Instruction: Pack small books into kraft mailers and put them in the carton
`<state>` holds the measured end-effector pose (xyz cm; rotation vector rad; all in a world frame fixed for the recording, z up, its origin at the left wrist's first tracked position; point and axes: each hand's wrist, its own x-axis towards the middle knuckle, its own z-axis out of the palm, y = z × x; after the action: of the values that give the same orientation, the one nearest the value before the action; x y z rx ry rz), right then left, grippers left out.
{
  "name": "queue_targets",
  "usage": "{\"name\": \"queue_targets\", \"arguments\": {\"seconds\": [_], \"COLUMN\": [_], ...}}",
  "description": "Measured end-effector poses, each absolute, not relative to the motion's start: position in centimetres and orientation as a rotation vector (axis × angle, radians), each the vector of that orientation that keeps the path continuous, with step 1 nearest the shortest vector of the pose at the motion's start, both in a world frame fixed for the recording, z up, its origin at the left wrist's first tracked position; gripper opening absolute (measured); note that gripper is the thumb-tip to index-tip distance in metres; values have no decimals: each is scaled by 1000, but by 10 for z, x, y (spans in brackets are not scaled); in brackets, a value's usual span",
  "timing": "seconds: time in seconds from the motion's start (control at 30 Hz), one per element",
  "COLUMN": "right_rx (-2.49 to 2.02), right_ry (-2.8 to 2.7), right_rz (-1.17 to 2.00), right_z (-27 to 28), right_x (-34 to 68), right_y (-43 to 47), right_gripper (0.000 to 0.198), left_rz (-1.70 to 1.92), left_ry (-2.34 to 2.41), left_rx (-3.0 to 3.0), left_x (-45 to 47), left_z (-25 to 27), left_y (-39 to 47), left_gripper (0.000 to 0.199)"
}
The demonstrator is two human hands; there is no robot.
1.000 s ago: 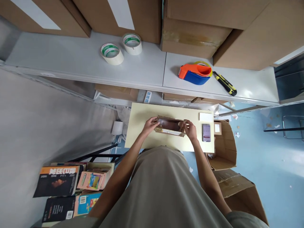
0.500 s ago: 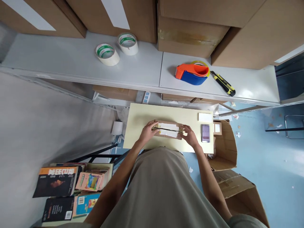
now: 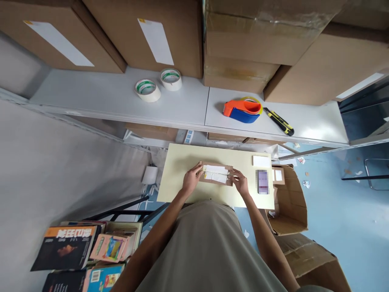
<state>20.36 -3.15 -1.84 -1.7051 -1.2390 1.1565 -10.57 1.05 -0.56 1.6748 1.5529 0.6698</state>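
Observation:
A small cardboard box [image 3: 216,183] with white label paper on its upper face lies on the cream table top [image 3: 179,162]. My left hand [image 3: 192,178] grips its left end, thumb and fingers closed at the edge. At the opposite end, my right hand [image 3: 239,181] has its fingers closed on the right edge. A pale seam runs lengthwise across the white paper between the two hands. To the right of my right hand lie a phone [image 3: 263,181] with a blurred screen and a white rectangular pad or box [image 3: 261,161].
On the grey shelf [image 3: 115,109] sit two white tape rolls [image 3: 148,91], an orange and blue tape dispenser [image 3: 242,110] and a yellow-black utility knife [image 3: 278,121]. Large cartons [image 3: 164,36] stand behind. Books [image 3: 67,247] are stacked at lower left; an open carton [image 3: 290,202] is at right.
The dark gap along the middle of the box has closed to a pale seam. Both hands have stayed at its ends. My view has tilted up slightly.

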Motion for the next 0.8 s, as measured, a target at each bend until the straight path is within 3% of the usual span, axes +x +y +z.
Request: {"name": "queue_targets", "arguments": {"seconds": [0.2, 0.43, 0.6, 0.8], "right_rx": [-1700, -1775, -1576, -1549], "right_ry": [-1411, -1825, -1926, -1881], "right_rz": [1090, 657, 285, 104], "right_z": [-18, 4, 87, 198], "right_x": [198, 198, 194, 193], "right_y": [-39, -29, 20, 121], "right_gripper": [46, 37, 40, 47], "left_rz": [627, 549, 666, 1146], "left_ry": [1587, 1595, 1490, 1284], "left_rx": [1801, 2079, 2225, 2233], "left_x": [-110, -120, -107, -65], "left_z": [-9, 3, 55, 158], "left_y": [8, 20, 50, 107], "left_gripper": [41, 41, 28, 25]}}
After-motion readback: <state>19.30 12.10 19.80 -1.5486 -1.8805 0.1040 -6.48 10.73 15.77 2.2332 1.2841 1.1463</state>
